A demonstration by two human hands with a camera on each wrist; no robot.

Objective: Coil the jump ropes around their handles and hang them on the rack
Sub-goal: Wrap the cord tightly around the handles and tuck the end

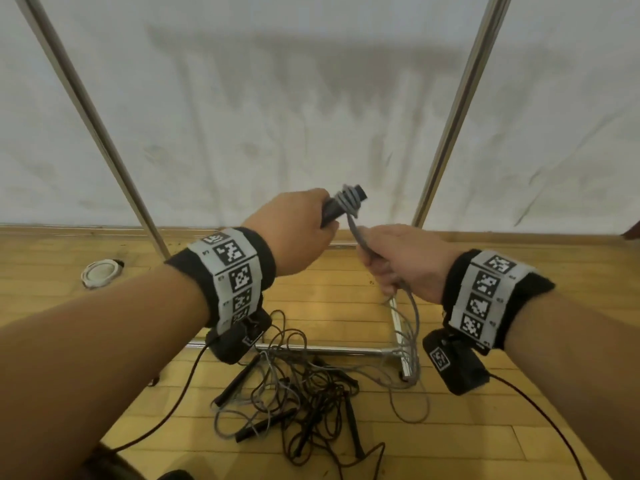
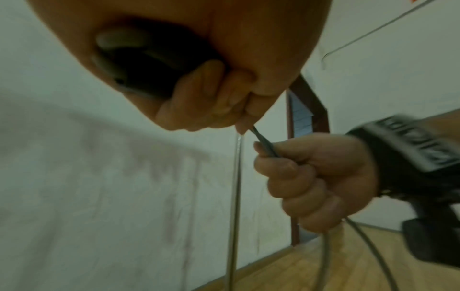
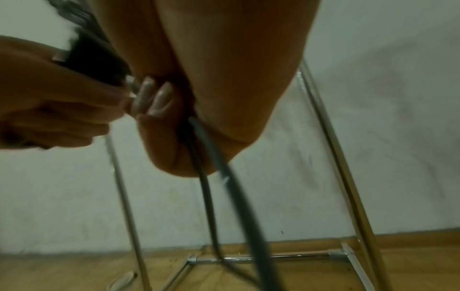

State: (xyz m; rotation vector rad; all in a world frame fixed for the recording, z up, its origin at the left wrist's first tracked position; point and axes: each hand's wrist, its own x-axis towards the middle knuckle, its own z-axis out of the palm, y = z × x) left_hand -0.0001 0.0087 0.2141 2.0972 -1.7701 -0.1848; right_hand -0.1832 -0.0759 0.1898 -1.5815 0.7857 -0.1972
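The left hand point(image 1: 294, 233) grips a black handle point(image 1: 341, 206) wrapped with turns of grey rope point(image 1: 351, 221). At its 4 o'clock, the right hand point(image 1: 401, 261) clenches that rope, whose slack drops to the floor point(image 1: 346, 306). More jump ropes point(image 1: 294, 396) lie tangled at 6 o'clock, before the rack point(image 1: 460, 109).

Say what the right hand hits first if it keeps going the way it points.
Probably the left hand gripping the black handle; the right hand holds the grey rope just short of it, though depth is unclear.
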